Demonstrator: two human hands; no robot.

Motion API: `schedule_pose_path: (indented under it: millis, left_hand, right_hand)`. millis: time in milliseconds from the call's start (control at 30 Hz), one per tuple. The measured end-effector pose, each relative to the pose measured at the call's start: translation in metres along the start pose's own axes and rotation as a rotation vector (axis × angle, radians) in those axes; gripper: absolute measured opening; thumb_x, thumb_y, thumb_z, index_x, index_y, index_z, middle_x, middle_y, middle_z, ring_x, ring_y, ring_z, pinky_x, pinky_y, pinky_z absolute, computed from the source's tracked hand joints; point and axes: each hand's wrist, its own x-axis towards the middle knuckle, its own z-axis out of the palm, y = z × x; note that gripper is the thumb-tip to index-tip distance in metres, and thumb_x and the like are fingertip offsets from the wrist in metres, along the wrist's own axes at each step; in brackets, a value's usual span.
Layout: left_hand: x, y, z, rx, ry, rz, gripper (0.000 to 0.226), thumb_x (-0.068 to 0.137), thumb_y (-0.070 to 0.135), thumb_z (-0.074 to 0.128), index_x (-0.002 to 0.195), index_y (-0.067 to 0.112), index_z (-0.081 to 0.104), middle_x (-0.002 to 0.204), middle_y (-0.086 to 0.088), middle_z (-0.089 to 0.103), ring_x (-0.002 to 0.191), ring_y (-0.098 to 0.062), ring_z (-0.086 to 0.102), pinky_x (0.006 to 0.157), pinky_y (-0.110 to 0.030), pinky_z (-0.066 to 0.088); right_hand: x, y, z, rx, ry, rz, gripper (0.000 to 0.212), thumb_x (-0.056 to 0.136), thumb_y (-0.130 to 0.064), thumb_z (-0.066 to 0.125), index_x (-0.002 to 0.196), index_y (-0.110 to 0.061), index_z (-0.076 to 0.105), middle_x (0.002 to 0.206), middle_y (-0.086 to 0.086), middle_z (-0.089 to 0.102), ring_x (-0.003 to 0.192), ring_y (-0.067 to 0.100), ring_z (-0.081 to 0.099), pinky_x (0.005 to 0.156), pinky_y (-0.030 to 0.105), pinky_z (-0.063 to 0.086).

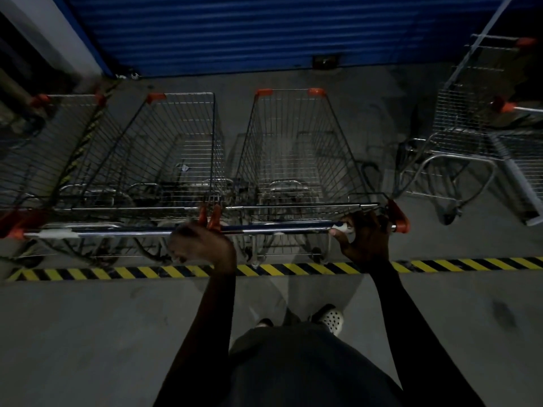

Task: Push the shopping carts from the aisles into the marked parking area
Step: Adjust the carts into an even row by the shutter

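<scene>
A wire shopping cart (pixel 296 148) with orange corner caps stands straight ahead, beyond the yellow-and-black striped floor line (pixel 293 270). My right hand (pixel 364 236) grips the right end of its chrome handle bar (pixel 279 227). My left hand (pixel 202 245) is curled over the bar at its left end, blurred. A second cart (pixel 176 142) stands side by side to the left of it, and a third cart (pixel 53 148) lies further left, partly cut off.
A blue roller shutter (pixel 249 30) closes the far side. Another cart (pixel 470 136) stands at an angle on the right, with a further one behind it. A white pillar (pixel 58 33) rises at the far left. Grey concrete floor lies under my feet.
</scene>
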Motion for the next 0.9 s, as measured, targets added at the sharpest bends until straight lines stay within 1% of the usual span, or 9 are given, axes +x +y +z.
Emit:
schedule_pose_path:
  millis: [33, 67, 100, 167, 233, 300, 467, 700, 900]
  left_hand:
    - [-0.007, 0.005, 0.004, 0.018, -0.054, 0.203, 0.029, 0.107, 0.042, 0.041, 0.102, 0.024, 0.063, 0.087, 0.013, 0.05, 0.097, -0.009, 0.051, 0.096, -0.011, 0.045]
    - [-0.016, 0.006, 0.01, -0.02, -0.206, 0.373, 0.017, 0.104, 0.024, 0.055, 0.097, 0.013, 0.067, 0.09, 0.008, 0.059, 0.094, -0.016, 0.058, 0.095, -0.031, 0.053]
    - [-0.029, 0.012, 0.013, -0.004, -0.386, 0.459, 0.006, 0.095, 0.009, 0.062, 0.091, 0.01, 0.067, 0.09, 0.005, 0.065, 0.092, -0.019, 0.062, 0.089, -0.045, 0.054]
    - [-0.05, 0.017, 0.023, 0.18, -0.709, 0.51, 0.009, 0.083, 0.014, 0.063, 0.085, 0.018, 0.071, 0.087, 0.009, 0.069, 0.088, -0.013, 0.065, 0.085, -0.043, 0.054]
    - [-0.061, 0.006, 0.031, 0.31, -0.855, 0.503, 0.017, 0.083, 0.03, 0.06, 0.085, 0.023, 0.076, 0.085, 0.01, 0.074, 0.082, -0.011, 0.069, 0.083, -0.04, 0.056]
    - [-0.069, -0.003, 0.035, 0.395, -0.903, 0.548, 0.024, 0.088, 0.04, 0.06, 0.091, 0.026, 0.079, 0.087, 0.01, 0.077, 0.082, -0.01, 0.072, 0.086, -0.044, 0.055]
    - [-0.061, -0.013, 0.034, 0.392, -0.933, 0.493, 0.045, 0.094, 0.066, 0.054, 0.097, 0.029, 0.079, 0.086, 0.015, 0.077, 0.08, 0.0, 0.071, 0.084, -0.047, 0.058]
    - [-0.061, -0.011, 0.033, 0.344, -0.913, 0.519, 0.036, 0.094, 0.063, 0.059, 0.097, 0.032, 0.078, 0.089, 0.017, 0.077, 0.086, -0.003, 0.071, 0.082, -0.051, 0.057]
    - [-0.063, -0.012, 0.033, 0.356, -0.908, 0.53, 0.037, 0.094, 0.064, 0.057, 0.094, 0.034, 0.078, 0.09, 0.019, 0.076, 0.088, 0.0, 0.07, 0.087, -0.052, 0.053]
  right_hand:
    - [-0.002, 0.004, 0.004, 0.009, 0.0, -0.007, 0.049, 0.09, -0.067, 0.053, 0.091, -0.021, 0.071, 0.092, 0.0, 0.069, 0.097, 0.027, 0.055, 0.088, 0.045, 0.036]
    - [-0.002, 0.005, 0.003, 0.006, 0.01, -0.023, 0.048, 0.09, -0.067, 0.053, 0.091, -0.022, 0.071, 0.092, -0.001, 0.068, 0.097, 0.028, 0.058, 0.089, 0.045, 0.036]
    - [-0.002, 0.007, 0.006, 0.014, 0.038, -0.024, 0.047, 0.089, -0.067, 0.054, 0.09, -0.023, 0.07, 0.092, -0.001, 0.068, 0.096, 0.029, 0.059, 0.088, 0.045, 0.035]
    - [0.0, 0.006, 0.006, 0.017, 0.061, -0.035, 0.044, 0.089, -0.065, 0.056, 0.089, -0.022, 0.068, 0.09, 0.0, 0.068, 0.095, 0.029, 0.058, 0.087, 0.044, 0.033]
    - [-0.001, 0.006, 0.006, 0.021, 0.067, -0.051, 0.044, 0.089, -0.064, 0.057, 0.089, -0.022, 0.067, 0.089, 0.001, 0.067, 0.094, 0.03, 0.06, 0.087, 0.046, 0.035]
    - [-0.004, 0.009, 0.006, 0.016, 0.039, -0.027, 0.042, 0.089, -0.064, 0.056, 0.088, -0.023, 0.067, 0.09, 0.0, 0.067, 0.094, 0.031, 0.061, 0.088, 0.047, 0.035]
    - [-0.003, 0.008, 0.005, 0.009, -0.024, -0.004, 0.042, 0.091, -0.065, 0.055, 0.089, -0.026, 0.07, 0.091, -0.003, 0.067, 0.096, 0.03, 0.061, 0.089, 0.045, 0.035]
    - [-0.003, 0.01, 0.007, -0.003, -0.053, 0.004, 0.042, 0.09, -0.066, 0.055, 0.092, -0.027, 0.072, 0.094, -0.004, 0.069, 0.097, 0.029, 0.062, 0.092, 0.046, 0.035]
    - [-0.004, 0.011, 0.008, 0.0, -0.057, 0.009, 0.045, 0.091, -0.07, 0.052, 0.092, -0.028, 0.07, 0.094, -0.005, 0.069, 0.1, 0.028, 0.059, 0.091, 0.048, 0.038]
